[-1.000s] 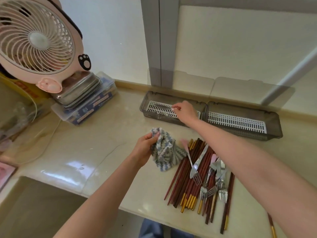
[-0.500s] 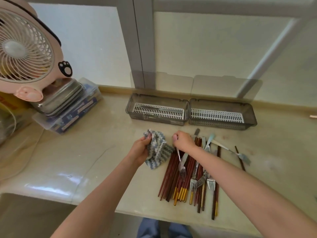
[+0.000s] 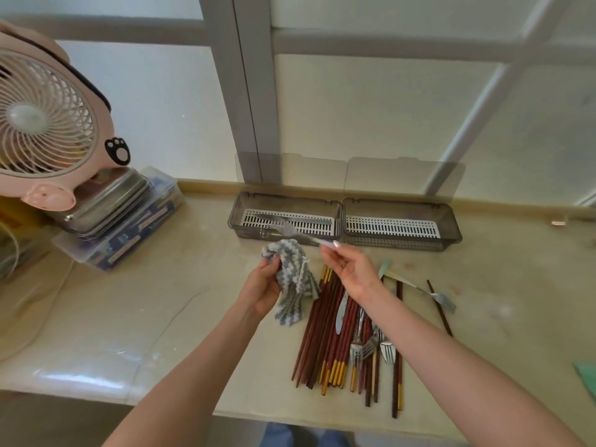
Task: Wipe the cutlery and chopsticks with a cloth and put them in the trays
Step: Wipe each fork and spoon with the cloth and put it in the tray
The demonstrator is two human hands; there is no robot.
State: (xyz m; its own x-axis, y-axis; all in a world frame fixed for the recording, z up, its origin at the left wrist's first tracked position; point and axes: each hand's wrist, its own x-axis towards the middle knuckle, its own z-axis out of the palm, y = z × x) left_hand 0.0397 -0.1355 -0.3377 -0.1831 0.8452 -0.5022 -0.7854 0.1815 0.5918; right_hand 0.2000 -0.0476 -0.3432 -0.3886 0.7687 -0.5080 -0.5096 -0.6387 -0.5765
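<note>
1. Steel fork (image 3: 298,234), pinched by its handle in the right hand (image 3: 353,274), reached beyond the fingertips.
2. The left hand (image 3: 263,290) gripped the striped cloth (image 3: 295,279) just beside the right hand.
3. Chopsticks (image 3: 322,333) lay beneath the right wrist.

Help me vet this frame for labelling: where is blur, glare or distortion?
Head view: the silver fork in the right hand is motion-smeared; glare streaks the glossy beige countertop near its front edge; the wide-angle lens bends the grey window frame.

The left tray (image 3: 237,221) is set beside the right tray (image 3: 403,244); chopsticks (image 3: 317,333) are piled before them, a fan (image 3: 45,117) far left.
</note>
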